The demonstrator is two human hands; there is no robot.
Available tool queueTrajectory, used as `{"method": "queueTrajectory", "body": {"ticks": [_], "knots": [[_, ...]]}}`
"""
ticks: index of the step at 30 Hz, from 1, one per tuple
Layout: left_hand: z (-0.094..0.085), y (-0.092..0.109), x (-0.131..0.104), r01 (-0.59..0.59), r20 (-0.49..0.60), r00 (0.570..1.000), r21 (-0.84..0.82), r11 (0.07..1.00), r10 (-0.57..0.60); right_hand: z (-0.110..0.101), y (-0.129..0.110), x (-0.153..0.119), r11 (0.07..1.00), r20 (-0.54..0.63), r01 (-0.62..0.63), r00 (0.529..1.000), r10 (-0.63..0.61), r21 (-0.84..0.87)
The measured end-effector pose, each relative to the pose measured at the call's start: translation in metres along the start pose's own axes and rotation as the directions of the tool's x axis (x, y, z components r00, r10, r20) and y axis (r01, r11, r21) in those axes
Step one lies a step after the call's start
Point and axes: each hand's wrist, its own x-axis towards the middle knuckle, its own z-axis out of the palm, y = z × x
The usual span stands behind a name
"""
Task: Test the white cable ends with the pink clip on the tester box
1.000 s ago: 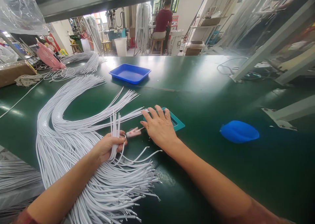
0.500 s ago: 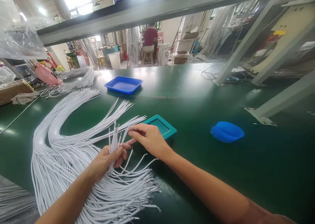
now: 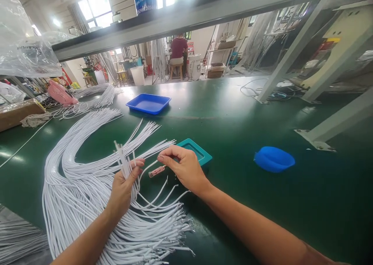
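Note:
My left hand [image 3: 125,183] is closed round a small bundle of white cables [image 3: 124,160], whose ends point up. To its right, my right hand [image 3: 182,166] pinches the end of one white cable that curves over from the left hand. A small pink part [image 3: 156,171] hangs just below my right fingertips; how it is attached is too small to tell. Under and beside my left arm spreads a large pile of white cables [image 3: 84,195] with bare ends at the right. The teal tray [image 3: 207,158] lies behind my right hand.
A blue tray [image 3: 148,103] stands farther back, and a blue bowl [image 3: 274,159] sits to the right. Metal legs [image 3: 317,138] rise from the green table [image 3: 233,133] at the right. A pink fan-like object [image 3: 61,93] is at the left. A person [image 3: 178,49] sits in the background.
My left hand has moved left and turned upright with its bundle, away from my right hand. One cable now spans the gap, and the pink part shows more fully.

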Motion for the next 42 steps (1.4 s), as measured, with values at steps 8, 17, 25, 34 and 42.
{"method": "queueTrajectory", "body": {"ticks": [8, 17, 25, 34, 42], "knots": [[-0.004, -0.003, -0.004, 0.008, 0.236, 0.972, 0.016, 1.0, -0.012, 0.006, -0.012, -0.011, 0.984, 0.129, 0.163, 0.98, -0.153, -0.07], [-0.004, -0.007, -0.005, 0.183, 0.226, 0.96, -0.056, 0.981, -0.166, 0.017, -0.003, -0.015, 0.988, 0.179, -0.095, 0.981, 0.073, 0.12], [-0.008, 0.0, -0.003, 0.283, 0.327, 0.915, -0.099, 0.954, -0.237, 0.032, 0.011, -0.017, 0.589, 0.434, -0.521, 0.85, 0.297, 0.618], [-0.011, 0.003, -0.002, 0.353, 0.342, 0.887, -0.066, 0.933, -0.311, 0.019, 0.015, -0.008, 0.872, 0.4, -0.276, 0.911, 0.103, 0.404], [-0.01, 0.001, -0.004, 0.357, 0.385, 0.868, -0.048, 0.933, -0.313, 0.026, 0.016, -0.015, 0.853, 0.32, -0.341, 0.921, 0.22, 0.396]]}}
